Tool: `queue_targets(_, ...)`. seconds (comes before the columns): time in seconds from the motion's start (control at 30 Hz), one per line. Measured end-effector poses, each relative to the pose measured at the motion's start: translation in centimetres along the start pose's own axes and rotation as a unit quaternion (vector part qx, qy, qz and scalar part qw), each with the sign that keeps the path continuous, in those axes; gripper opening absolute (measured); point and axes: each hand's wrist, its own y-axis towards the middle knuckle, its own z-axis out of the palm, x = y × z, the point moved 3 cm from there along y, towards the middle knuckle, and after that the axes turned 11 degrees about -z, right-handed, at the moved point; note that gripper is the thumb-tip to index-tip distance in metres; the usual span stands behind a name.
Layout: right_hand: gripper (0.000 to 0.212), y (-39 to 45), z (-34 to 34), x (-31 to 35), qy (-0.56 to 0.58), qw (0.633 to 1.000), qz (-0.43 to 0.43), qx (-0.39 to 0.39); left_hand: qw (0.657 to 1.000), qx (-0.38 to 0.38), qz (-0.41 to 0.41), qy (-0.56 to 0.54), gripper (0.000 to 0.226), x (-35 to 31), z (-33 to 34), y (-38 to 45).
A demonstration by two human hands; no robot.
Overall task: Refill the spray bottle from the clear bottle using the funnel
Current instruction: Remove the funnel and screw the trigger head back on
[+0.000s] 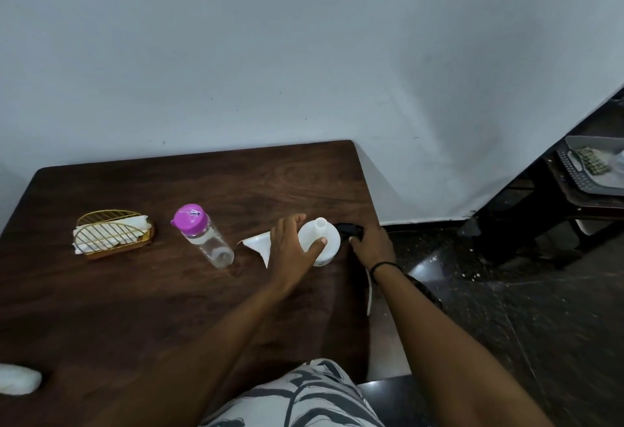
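Standing on the table (135, 291) are two bottles, one funnel and one wire napkin holder — plus a pale object at the near left edge, too cut off to name. The spray bottle (320, 240), white and upright with its neck open, sits near the right edge. The left hand (290, 244) wraps it from the left, fingers curled round the far side and thumb across the shoulder facing the person. The right hand (371, 244), a black band at its wrist, is just right of the bottle, fingers closed round the black spray head (349, 229), whose white tube (370, 291) trails down past the table's edge. The funnel (258, 244) lies on its side just left of the left hand, partly hidden behind it. Further left stands the clear bottle (206, 237) with its purple cap on — well apart from the napkin holder (113, 235). Off to the right, on the floor, a dark stand carries a grey tray (587, 169).
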Motion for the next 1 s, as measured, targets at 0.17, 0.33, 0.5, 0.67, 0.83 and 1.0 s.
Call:
queue_targets(0.17,0.042,0.3,-0.1,0.2,0.016,0.999,0.033,-0.005,1.000,0.016,-0.008,0.020,0.064,0.3,-0.2,0.3)
queue_targets(0.33,0.033,0.3,-0.3,-0.1,0.118,0.989,0.071,-0.057,0.999,0.026,-0.002,0.037,0.059,0.5,0.0,0.6)
queue_targets(0.5,0.016,0.0,-3.0,2.9,0.238,0.956,0.030,-0.166,0.999,0.027,0.013,0.032,0.056,0.3,0.0,0.6)
queue_targets(0.67,0.017,-2.0,-7.8,8.5,0.328,0.907,-0.087,-0.249,0.999,0.035,0.024,0.029,0.050,0.3,0.0,0.8)
queue_targets(0.83,0.014,-4.6,-10.9,13.8,0.374,0.864,-0.213,-0.261,0.998,0.039,0.000,0.047,0.047,0.7,0.3,1.3)
queue_targets(1.0,0.019,-5.4,-11.0,15.6,0.324,0.864,-0.288,-0.258,0.998,0.053,-0.004,0.029,0.045,0.9,0.5,1.8)
